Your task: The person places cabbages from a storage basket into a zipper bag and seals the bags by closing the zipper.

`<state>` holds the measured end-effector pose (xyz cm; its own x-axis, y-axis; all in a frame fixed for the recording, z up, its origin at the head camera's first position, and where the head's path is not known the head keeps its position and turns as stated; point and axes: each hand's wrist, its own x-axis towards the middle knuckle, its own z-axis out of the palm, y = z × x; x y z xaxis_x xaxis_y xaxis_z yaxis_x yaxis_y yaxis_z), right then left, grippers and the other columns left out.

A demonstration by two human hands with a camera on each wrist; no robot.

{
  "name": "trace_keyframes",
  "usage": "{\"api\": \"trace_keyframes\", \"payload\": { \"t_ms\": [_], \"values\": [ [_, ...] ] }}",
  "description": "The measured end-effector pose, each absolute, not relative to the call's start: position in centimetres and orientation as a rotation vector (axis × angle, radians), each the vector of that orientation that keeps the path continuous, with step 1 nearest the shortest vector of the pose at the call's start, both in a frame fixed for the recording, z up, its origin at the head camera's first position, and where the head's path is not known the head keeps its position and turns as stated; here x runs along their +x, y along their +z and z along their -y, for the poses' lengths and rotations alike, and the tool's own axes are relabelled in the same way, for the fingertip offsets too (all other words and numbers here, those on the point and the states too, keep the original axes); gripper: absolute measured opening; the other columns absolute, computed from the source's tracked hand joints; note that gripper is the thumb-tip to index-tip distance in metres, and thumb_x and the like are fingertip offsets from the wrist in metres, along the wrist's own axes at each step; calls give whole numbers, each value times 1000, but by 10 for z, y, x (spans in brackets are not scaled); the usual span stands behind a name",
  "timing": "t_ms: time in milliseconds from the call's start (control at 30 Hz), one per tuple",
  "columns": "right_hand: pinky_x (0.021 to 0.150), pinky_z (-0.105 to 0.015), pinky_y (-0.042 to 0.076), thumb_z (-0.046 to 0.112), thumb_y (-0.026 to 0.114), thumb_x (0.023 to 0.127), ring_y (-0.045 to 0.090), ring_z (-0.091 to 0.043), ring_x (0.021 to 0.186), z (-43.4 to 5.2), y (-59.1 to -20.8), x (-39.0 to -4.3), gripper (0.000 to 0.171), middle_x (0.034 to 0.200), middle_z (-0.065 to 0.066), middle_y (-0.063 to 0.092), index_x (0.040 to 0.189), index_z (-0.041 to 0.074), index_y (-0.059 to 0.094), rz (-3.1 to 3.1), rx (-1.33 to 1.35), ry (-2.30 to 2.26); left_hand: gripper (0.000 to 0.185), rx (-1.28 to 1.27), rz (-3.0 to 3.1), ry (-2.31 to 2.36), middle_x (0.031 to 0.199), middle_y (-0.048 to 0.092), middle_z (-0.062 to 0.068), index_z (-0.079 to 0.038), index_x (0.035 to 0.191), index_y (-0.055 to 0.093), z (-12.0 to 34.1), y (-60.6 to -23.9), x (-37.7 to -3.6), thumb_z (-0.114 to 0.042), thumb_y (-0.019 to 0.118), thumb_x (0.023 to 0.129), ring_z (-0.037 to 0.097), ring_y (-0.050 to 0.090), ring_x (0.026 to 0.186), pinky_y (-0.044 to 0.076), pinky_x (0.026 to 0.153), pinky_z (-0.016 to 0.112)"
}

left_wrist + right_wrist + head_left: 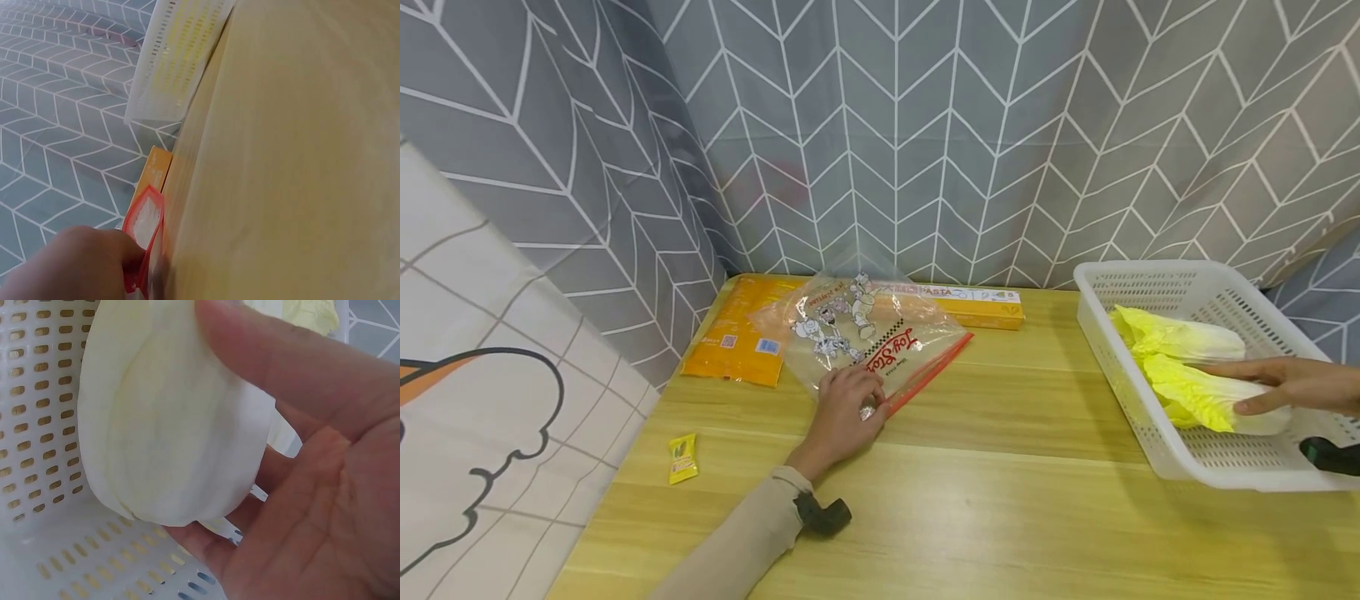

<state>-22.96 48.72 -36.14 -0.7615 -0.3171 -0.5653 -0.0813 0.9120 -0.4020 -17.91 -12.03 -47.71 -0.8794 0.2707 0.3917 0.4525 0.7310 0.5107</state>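
My left hand (847, 412) grips the red-edged opening of a clear plastic zip bag (898, 321) with cartoon prints, which lies toward the back of the table. In the left wrist view the bag's red rim (156, 195) gapes a little beyond the fingers. At the right, my right hand (1292, 385) reaches into a white perforated basket (1108, 375) and holds the nearer small napa cabbage (1198, 396) by its pale base. In the right wrist view the thumb lies over the cabbage (169, 431) and fingers come round underneath. Another napa cabbage (1187, 337) lies behind it.
An orange packet (730, 333) lies at the back left, partly beneath the bag. Behind the bag is a long orange-and-white box (981, 312) marked PASTA. A small yellow sachet (683, 458) rests near the table's left edge. Patterned curtain (925, 142) hangs along the back.
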Motion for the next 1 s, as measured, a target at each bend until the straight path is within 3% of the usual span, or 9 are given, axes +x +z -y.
{"api": "trace_keyframes", "payload": {
  "t_ms": [100, 300, 400, 633, 700, 800, 867, 1000],
  "values": [
    [85, -83, 33, 32, 63, 100, 11, -79, 129, -489, -360, -229, 82, 154, -50, 4, 157, -4, 17, -2408, -268, -481, 11, -552, 2647, -903, 123, 72, 4, -19, 82, 64, 123, -475, -180, -22, 74, 87, 37, 52, 136, 27, 114, 62],
    [81, -87, 24, 31, 59, 103, 6, -81, 128, -493, -358, -223, 74, 155, -50, 0, 160, 4, 19, -2416, -229, -589, 12, -523, 2642, -999, 122, 72, 6, -19, 81, 65, 133, -475, -184, -21, 76, 84, 38, 51, 137, 24, 118, 61],
    [83, -85, 29, 36, 58, 103, 12, -78, 130, -492, -356, -221, 72, 155, -48, 6, 159, 8, 24, -2492, -184, -583, 12, -526, 2632, -1033, 121, 73, 7, -19, 80, 65, 138, -475, -186, -21, 77, 84, 37, 51, 137, 23, 119, 61],
    [90, -80, 32, 44, 61, 101, 14, -74, 134, -484, -347, -219, 76, 156, -46, 11, 156, 2, 30, -2600, -86, -593, 14, -479, 2629, -1011, 118, 73, 4, -22, 78, 66, 148, -476, -188, -24, 79, 82, 35, 53, 132, 25, 114, 59],
    [90, -74, 41, 44, 62, 100, 25, -71, 134, -481, -345, -218, 76, 155, -46, 13, 156, 3, 32, -2622, -79, -597, 14, -448, 2645, -1020, 115, 73, 2, -24, 78, 67, 149, -476, -188, -26, 80, 82, 32, 52, 130, 25, 110, 55],
    [82, -58, 56, 41, 63, 100, 55, -56, 119, -480, -342, -218, 70, 153, -46, 21, 156, 7, 38, -2648, -81, -615, 12, -414, 2667, -1032, 110, 71, -1, -26, 79, 69, 151, -476, -189, -28, 81, 82, 28, 50, 125, 24, 102, 51],
    [77, -52, 58, 39, 64, 100, 59, -52, 113, -480, -340, -217, 66, 152, -47, 24, 154, 8, 41, -2680, -109, -595, 10, -406, 2677, -1030, 107, 69, -2, -27, 81, 71, 151, -476, -189, -29, 81, 82, 26, 50, 121, 24, 100, 49],
    [82, -65, 51, 37, 62, 102, 46, -63, 122, -480, -332, -216, 67, 150, -46, 29, 153, 0, 39, -2755, -194, -497, 7, -395, 2697, -1034, 106, 68, -1, -26, 84, 74, 151, -475, -190, -30, 79, 84, 25, 49, 118, 24, 98, 49]
  ]
}}
